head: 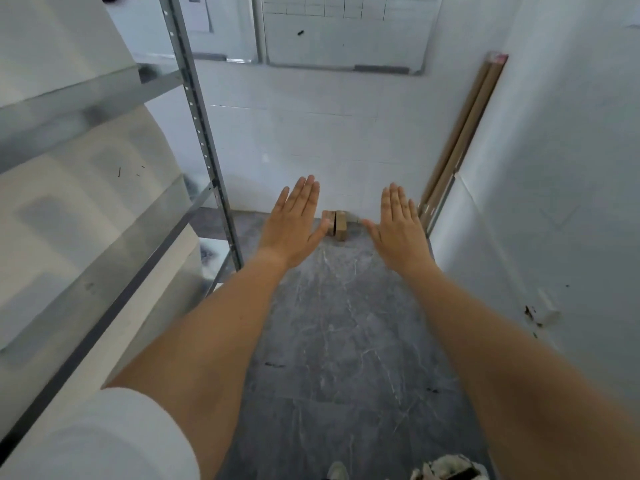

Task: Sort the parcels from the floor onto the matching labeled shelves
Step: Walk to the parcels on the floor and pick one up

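Observation:
Two small brown cardboard parcels (336, 225) stand side by side on the grey marbled floor, against the foot of the far white wall. My left hand (294, 223) and my right hand (398, 226) are stretched out flat in front of me, palms down, fingers together, holding nothing. In the picture the parcels appear between the two hands, but they lie farther away on the floor. A metal shelf rack (204, 133) runs along my left, with large white parcels (83, 188) on its levels. No shelf labels can be read.
A whiteboard (346, 32) hangs on the far wall. Long cardboard tubes (460, 140) lean in the right corner. A white wall closes the right side, leaving a narrow grey floor aisle (346, 341). My shoes show at the bottom edge.

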Tool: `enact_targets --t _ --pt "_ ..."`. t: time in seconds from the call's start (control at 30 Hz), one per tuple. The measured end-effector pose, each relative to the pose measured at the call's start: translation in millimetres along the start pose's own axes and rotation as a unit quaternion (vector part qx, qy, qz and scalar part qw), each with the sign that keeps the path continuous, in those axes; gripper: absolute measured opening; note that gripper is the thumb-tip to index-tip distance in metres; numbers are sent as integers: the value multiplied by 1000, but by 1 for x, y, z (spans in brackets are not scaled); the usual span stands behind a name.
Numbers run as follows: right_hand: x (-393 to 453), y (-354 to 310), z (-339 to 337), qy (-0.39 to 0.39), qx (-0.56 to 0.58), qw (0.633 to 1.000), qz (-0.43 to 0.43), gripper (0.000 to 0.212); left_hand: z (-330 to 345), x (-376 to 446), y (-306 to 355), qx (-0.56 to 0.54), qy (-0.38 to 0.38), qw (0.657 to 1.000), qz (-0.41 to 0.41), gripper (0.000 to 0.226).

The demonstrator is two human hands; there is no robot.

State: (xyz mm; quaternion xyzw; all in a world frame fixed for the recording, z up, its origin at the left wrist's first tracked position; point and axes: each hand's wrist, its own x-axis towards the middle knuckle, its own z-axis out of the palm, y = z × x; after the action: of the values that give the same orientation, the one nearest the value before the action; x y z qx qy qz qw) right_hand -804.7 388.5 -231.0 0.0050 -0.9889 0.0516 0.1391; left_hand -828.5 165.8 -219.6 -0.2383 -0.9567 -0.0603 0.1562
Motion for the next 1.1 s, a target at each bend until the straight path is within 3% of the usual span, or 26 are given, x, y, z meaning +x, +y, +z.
enact_targets --t 0.63,1.1 --pt "129 110 80 -68 18 997 28 77 86 152 13 8 -17 1000 7 79" --pt "269 138 132 -83 -17 996 4 78 158 267 -50 -23 -60 997 -34 80"
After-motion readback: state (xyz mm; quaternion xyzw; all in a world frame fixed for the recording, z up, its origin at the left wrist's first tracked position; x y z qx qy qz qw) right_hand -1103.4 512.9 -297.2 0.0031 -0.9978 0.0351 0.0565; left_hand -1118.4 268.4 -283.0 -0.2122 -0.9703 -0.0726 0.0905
